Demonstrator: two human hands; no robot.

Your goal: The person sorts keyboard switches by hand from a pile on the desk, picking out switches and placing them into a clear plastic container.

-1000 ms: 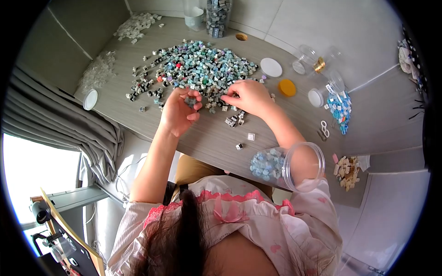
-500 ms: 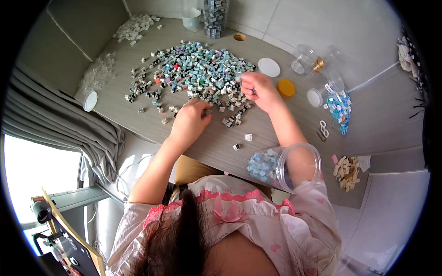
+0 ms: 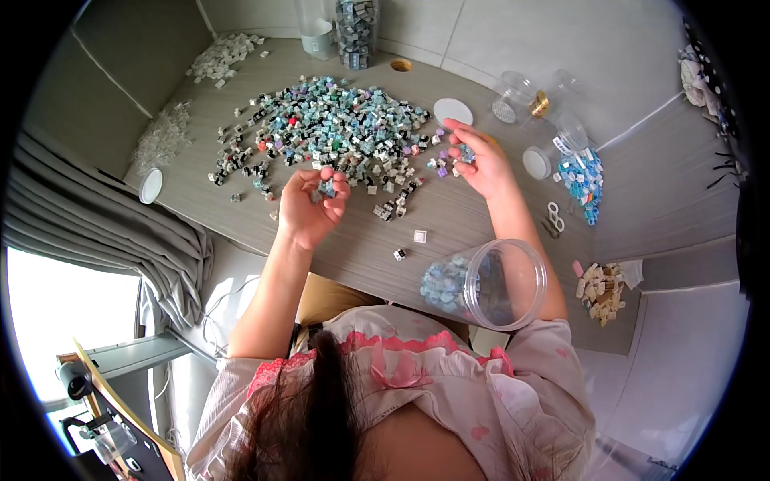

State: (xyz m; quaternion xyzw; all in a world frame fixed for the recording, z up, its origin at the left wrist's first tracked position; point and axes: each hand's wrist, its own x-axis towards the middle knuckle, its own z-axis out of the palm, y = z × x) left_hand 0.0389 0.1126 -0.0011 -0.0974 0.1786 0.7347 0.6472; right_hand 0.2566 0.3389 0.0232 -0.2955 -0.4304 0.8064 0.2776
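Note:
A wide heap of small plastic pieces that look like keyboard switches (image 3: pixel 337 120), mostly pale blue, white and black, covers the tabletop in front of me. My left hand (image 3: pixel 311 207) is at the heap's near edge, palm turned up, its fingers curled around a few pale-blue switches (image 3: pixel 326 188). To the right of the heap is my right hand (image 3: pixel 481 164), its fingers stretched and apart. Beside it lie several purple switches (image 3: pixel 441 163). Pale-blue pieces show between its fingers and thumb; I cannot tell whether they rest in the hand or on the table.
A clear jar (image 3: pixel 505 284) with pale-blue pieces lies on its side by my right forearm. A tall jar of grey pieces (image 3: pixel 357 36) stands behind. White lids (image 3: pixel 454 112), clear jars (image 3: pixel 571 132), blue pieces (image 3: pixel 581 184) and beige pieces (image 3: pixel 601 293) are on the right.
My left hand has lifted from the heap and turned palm up with pale-blue switches in it. My right hand has moved right and its fingers have spread, exposing the purple switches.

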